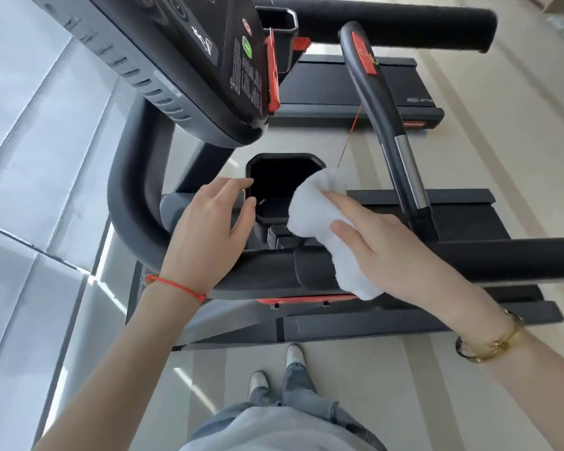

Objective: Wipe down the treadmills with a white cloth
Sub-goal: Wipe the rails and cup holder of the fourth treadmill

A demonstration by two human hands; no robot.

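A black treadmill [261, 275] stands in front of me, its console [189, 60] tilted at upper left. A black cup holder [285, 183] sits in the middle of its frame. My right hand [381, 249] lies with fingers extended on a white cloth [319, 219], pressing it against the cup holder's right rim and the black bar below. My left hand [209, 229] rests on the frame at the cup holder's left edge, fingers relaxed and holding nothing.
A black handrail [515, 258] runs off to the right, and a curved handle with a chrome section [404, 157] rises behind it. A second treadmill [355, 89] stands beyond. Glass panels [30, 157] line the left. My feet [277, 369] stand on pale floor.
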